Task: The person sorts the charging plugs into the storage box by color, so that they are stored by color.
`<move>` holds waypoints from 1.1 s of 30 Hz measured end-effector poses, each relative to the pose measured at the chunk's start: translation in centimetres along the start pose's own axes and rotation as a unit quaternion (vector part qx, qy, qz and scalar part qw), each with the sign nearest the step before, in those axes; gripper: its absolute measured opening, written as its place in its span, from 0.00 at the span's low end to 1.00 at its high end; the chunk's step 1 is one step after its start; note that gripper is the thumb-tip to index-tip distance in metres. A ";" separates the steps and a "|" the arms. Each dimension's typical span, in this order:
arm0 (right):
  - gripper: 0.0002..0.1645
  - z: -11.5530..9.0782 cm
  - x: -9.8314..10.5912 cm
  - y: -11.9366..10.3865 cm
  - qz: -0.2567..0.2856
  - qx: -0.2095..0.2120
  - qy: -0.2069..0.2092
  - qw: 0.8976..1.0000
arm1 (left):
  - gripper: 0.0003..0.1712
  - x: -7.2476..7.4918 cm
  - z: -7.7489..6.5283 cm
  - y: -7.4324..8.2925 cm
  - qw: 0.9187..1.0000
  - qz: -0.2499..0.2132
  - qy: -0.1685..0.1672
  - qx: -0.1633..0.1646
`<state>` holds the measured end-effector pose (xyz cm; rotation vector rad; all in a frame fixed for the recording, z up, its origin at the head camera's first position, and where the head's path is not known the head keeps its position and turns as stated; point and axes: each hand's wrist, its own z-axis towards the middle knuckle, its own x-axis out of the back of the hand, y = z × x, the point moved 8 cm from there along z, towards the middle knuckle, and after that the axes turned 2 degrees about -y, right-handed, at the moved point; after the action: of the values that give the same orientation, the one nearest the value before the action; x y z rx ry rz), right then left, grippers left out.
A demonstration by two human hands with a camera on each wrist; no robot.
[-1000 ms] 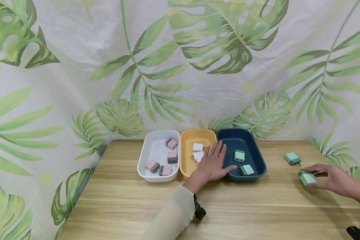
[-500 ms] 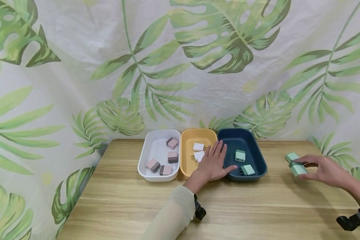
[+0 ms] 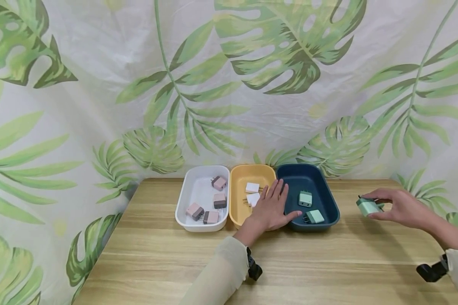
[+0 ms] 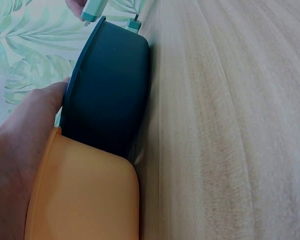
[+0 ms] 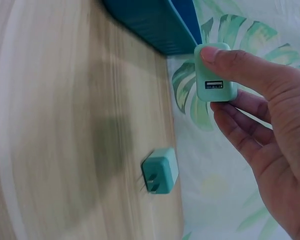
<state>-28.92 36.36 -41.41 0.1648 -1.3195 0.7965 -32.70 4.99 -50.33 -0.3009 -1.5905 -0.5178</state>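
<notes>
My right hand point(image 3: 408, 207) pinches a light green USB wall charger point(image 3: 367, 206) above the table, right of the navy bin point(image 3: 290, 173). In the right wrist view the thumb presses on the held charger point(image 5: 206, 70), whose USB port faces the camera. A second green charger point(image 5: 162, 172) lies on the tabletop with its prongs showing; the right hand mostly covers it in the head view. With fingers straight, my left hand point(image 3: 269, 209) rests over the adjoining sides of the yellow bin point(image 3: 248, 173) and the navy bin. Two green chargers point(image 3: 305, 198) are inside the navy bin.
The white bin point(image 3: 192, 180) at the left of the row has several pink and grey chargers point(image 3: 219, 200). White chargers point(image 3: 252, 187) lie in the yellow bin, partly behind the left hand. A leaf-print cloth point(image 3: 198, 84) hangs behind the wooden table point(image 3: 156, 262).
My right hand, gripping the green charger, has moved left and up toward the navy bin, passing over the other green charger. The left hand has stayed in place.
</notes>
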 end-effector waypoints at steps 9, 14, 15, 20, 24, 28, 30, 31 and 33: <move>0.31 1.7 0.1 -1.2 -0.006 0.030 0.023 0.999 | 0.58 0.3 -0.2 0.1 1.000 0.006 0.002 -0.004; 0.32 2.8 0.1 -1.8 -0.036 0.039 0.035 0.998 | 0.58 0.2 -0.1 0.1 1.000 0.001 -0.001 -0.002; 0.32 2.9 0.1 -1.9 -0.040 0.037 0.034 0.998 | 0.58 0.2 -0.1 0.1 1.000 0.001 -0.001 -0.002; 0.31 3.8 -0.6 -2.1 -0.008 0.014 0.010 1.000 | 0.58 0.0 0.0 0.0 1.000 0.001 -0.005 0.001; 0.30 4.5 -1.2 -2.4 0.024 0.006 -0.008 1.000 | 0.58 -0.1 0.0 0.0 1.000 0.003 -0.008 0.004; 0.30 5.2 -1.7 -2.9 0.036 0.015 -0.010 0.999 | 0.58 -0.1 0.0 0.0 1.000 0.004 -0.006 0.004; 0.30 5.6 -1.9 -3.2 0.037 0.025 -0.006 0.999 | 0.58 0.0 0.0 0.0 1.000 0.005 -0.003 0.003; 0.30 5.8 -2.0 -3.3 0.037 0.030 -0.004 0.999 | 0.58 0.0 0.0 0.0 1.000 0.005 0.000 0.001; 0.30 6.1 -2.1 -3.6 0.036 0.038 0.000 0.999 | 0.58 0.1 -0.1 0.1 1.000 0.004 0.003 0.000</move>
<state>-31.70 29.56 -40.47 0.1791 -1.3022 0.9080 -32.60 4.99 -50.22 -0.3052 -1.5822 -0.5124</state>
